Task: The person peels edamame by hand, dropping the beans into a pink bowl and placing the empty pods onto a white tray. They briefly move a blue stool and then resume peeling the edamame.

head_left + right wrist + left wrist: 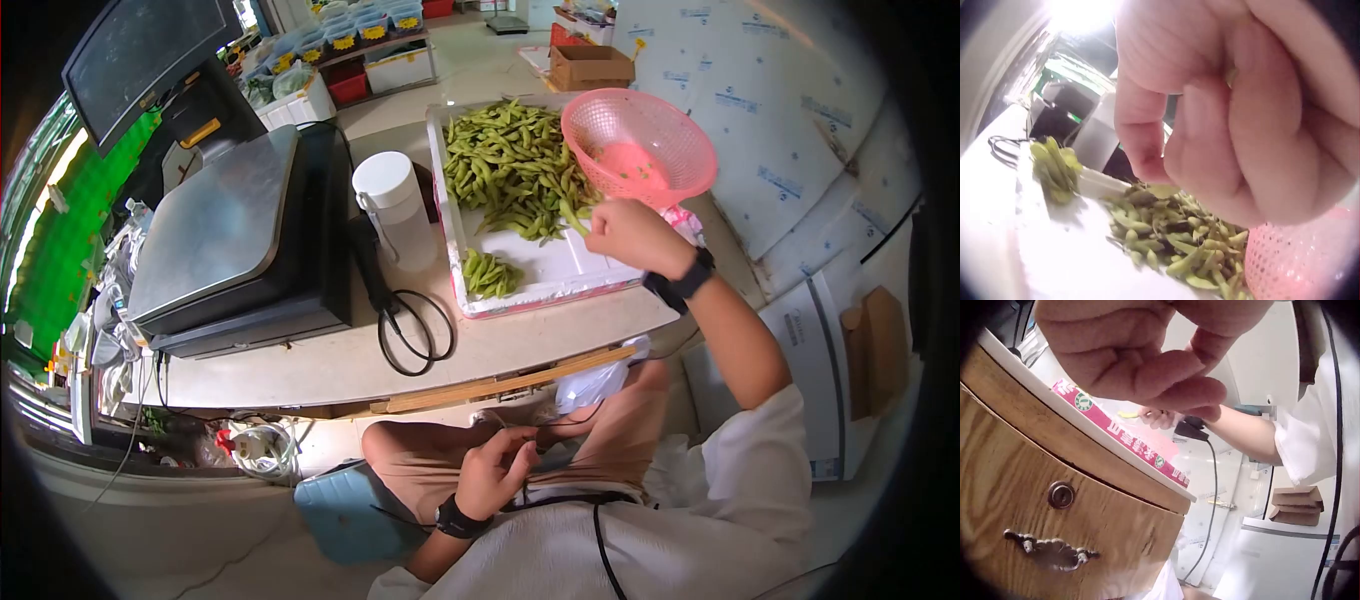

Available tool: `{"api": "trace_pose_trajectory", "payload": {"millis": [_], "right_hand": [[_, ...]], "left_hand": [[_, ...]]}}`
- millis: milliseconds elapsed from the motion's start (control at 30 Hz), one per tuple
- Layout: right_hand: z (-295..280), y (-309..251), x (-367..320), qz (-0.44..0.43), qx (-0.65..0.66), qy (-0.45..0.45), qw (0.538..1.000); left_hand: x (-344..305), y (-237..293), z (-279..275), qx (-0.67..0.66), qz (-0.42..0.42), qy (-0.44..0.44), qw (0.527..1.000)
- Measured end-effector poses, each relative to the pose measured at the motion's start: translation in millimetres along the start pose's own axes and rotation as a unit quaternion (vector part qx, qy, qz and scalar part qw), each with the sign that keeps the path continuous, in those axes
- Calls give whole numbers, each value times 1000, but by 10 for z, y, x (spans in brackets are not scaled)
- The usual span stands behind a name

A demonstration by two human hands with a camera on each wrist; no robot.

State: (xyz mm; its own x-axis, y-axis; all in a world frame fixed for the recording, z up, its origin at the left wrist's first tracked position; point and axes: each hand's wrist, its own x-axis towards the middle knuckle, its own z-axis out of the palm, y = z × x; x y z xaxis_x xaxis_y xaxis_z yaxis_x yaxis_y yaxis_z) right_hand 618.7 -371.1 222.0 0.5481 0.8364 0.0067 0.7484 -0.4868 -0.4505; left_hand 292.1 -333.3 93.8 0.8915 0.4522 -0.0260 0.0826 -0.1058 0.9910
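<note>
My right hand point(635, 238) is over the right side of a white foam tray point(560, 262), pinching a green soybean pod point(571, 216) between thumb and finger. The pod also shows at those fingertips in the left wrist view. A large heap of soybean pods point(510, 150) fills the far part of the tray, and a small pile of pods point(490, 273) lies in its near left corner. Beside the hand, a pink colander point(640, 135) rests tilted at the tray's right, with a few bits inside. My left hand point(490, 468) hangs over the lap, fingers loosely curled, holding nothing.
A scale with a steel plate point(215, 235) and a monitor point(150, 60) stand on the left of the table. Between scale and tray are a white-lidded bottle point(390, 205) and a looped black cable point(415, 340). Below the tabletop is a wooden drawer point(1066, 519).
</note>
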Motion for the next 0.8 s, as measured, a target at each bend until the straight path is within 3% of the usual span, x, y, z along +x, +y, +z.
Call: {"api": "trace_pose_trajectory", "payload": {"millis": [67,167,233,300,333,367,433,467,533,633,700,733,767,800], "right_hand": [[-13,5,-253,-12,140,-91,986],[93,-56,-746,-60,312,-247,915],[275,-100,-1039,-61,325,-315,890],[332,-256,-1204,-62,228,-392,889],[635,-114,-1337,-32,319,-420,849],[875,-11,-1441,-82,386,-386,834],[986,29,-1499,-26,392,-409,824],[985,44,-1499,-28,394,-403,826],[998,70,-1510,64,467,-425,773],[1069,139,-1529,74,484,-422,763],[905,-3,-1515,151,537,-383,736],[934,50,-1508,152,607,-355,694],[990,102,-1512,151,671,-324,649],[1063,97,-1568,142,690,-261,660]], "left_hand": [[43,14,-4,1,-8,-1,1000],[140,115,-33,56,113,47,991],[213,282,40,149,193,116,963],[286,395,39,276,287,74,914],[307,403,60,284,297,37,911],[319,376,62,287,300,30,909],[382,336,67,267,285,-68,918],[410,354,76,236,273,-70,930],[449,298,73,206,262,-97,938],[455,166,102,183,235,-124,947],[468,137,106,106,174,-124,971],[440,49,135,-12,91,-120,989],[432,-7,152,-64,74,-93,991],[415,8,182,-140,25,-62,988]]}}
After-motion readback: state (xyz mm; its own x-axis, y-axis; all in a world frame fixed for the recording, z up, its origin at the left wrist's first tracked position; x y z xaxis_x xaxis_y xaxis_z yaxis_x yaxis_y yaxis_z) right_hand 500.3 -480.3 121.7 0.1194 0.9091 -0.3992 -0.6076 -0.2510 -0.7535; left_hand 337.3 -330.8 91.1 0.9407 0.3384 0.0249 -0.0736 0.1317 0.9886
